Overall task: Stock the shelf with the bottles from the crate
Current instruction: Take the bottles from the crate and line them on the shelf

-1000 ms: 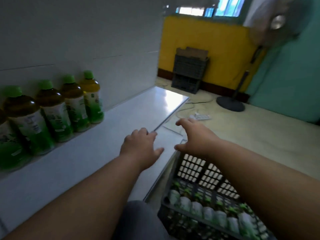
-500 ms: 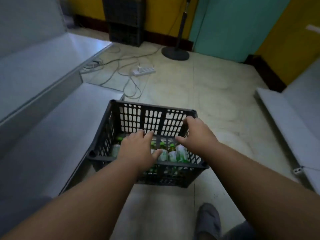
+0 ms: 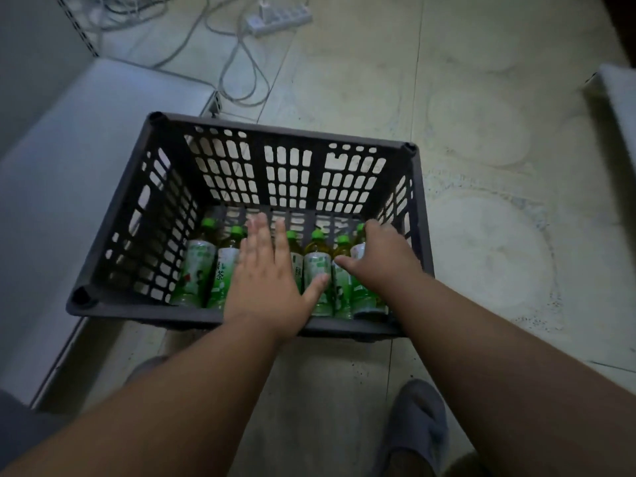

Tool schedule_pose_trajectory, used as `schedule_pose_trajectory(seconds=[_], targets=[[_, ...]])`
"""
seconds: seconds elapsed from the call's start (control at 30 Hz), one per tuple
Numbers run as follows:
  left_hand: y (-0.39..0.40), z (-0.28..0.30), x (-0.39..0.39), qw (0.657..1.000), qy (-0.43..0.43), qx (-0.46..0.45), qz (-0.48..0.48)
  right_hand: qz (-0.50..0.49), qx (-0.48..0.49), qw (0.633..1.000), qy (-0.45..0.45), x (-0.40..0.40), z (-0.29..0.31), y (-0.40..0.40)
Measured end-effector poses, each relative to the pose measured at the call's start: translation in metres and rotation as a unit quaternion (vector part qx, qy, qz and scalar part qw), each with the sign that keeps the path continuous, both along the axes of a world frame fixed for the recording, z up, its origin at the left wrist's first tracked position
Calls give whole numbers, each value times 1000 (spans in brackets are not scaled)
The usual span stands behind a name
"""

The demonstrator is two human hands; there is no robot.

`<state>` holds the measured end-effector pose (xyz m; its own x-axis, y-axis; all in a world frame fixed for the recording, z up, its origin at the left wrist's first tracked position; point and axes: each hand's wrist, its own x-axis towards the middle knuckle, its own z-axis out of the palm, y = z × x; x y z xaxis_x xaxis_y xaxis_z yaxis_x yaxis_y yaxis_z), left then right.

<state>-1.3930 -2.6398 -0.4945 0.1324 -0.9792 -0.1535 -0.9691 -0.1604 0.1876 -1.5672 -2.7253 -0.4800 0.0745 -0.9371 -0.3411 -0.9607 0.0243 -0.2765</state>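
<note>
A dark slotted plastic crate [image 3: 285, 139] stands on the floor in front of me. Several green-capped tea bottles [image 3: 198, 266] with green-and-white labels lie in a row along its near wall. My left hand [image 3: 266, 273] hovers flat over the middle bottles, fingers spread, holding nothing. My right hand [image 3: 382, 261] reaches over the rightmost bottles, fingers curled down onto them; whether it grips one is hidden. The low white shelf [image 3: 79, 160] runs along the left side of the crate.
A white power strip [image 3: 280, 17] and loose grey cables [image 3: 237, 77] lie on the tiled floor beyond the crate. Another white shelf edge [image 3: 619, 98] shows at the far right. My grey slippers [image 3: 418, 428] stand just behind the crate.
My view has swung from the stocked shelf down to the crate. Both hands have dropped from above the rim into the crate, onto the row of bottles.
</note>
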Motion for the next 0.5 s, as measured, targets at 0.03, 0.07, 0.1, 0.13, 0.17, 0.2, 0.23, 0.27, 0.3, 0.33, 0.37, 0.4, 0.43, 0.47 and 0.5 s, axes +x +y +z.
schedule_pose_trajectory(seconds=[0.03,0.07,0.1,0.13,0.17,0.2,0.23,0.27,0.3,0.33,0.37,0.4,0.43,0.47,0.5], targets=[[-1,-1,0,1000,0,4,-2,3,12,1000,20,1,-10,-6],[-1,-1,-1,1000,1,8,-3,0,26,999,35,2,-20,-13],[-2,0,0,1000,-1,8,-4,-5,37,998,49,3,-28,-19],[-4,-1,1,1000,-2,8,-4,-10,47,997,66,5,-37,-27],[-5,-1,1,1000,-2,11,-5,-8,54,994,94,6,-46,-35],[-5,-2,1,1000,-1,16,-6,6,57,990,128,8,-56,-41],[-5,-3,1,1000,0,24,-7,26,60,985,162,10,-65,-45],[-5,-2,1,1000,0,30,-6,41,62,979,191,12,-74,-47],[-7,-3,1,999,-1,36,-5,44,63,973,216,15,-83,-49],[-8,-3,2,999,0,43,-4,42,63,968,238,18,-90,-51],[-9,-2,2,999,2,51,-4,37,63,965,250,21,-94,-53],[-9,-1,2,998,5,60,-4,32,66,964,256,22,-96,-54],[-10,0,2,998,8,66,-5,27,66,964,256,22,-97,-54],[-10,1,2,997,10,70,-5,23,66,966,248,21,-99,-53],[-11,3,2,997,10,74,-5,14,71,971,230,21,-100,-52]])
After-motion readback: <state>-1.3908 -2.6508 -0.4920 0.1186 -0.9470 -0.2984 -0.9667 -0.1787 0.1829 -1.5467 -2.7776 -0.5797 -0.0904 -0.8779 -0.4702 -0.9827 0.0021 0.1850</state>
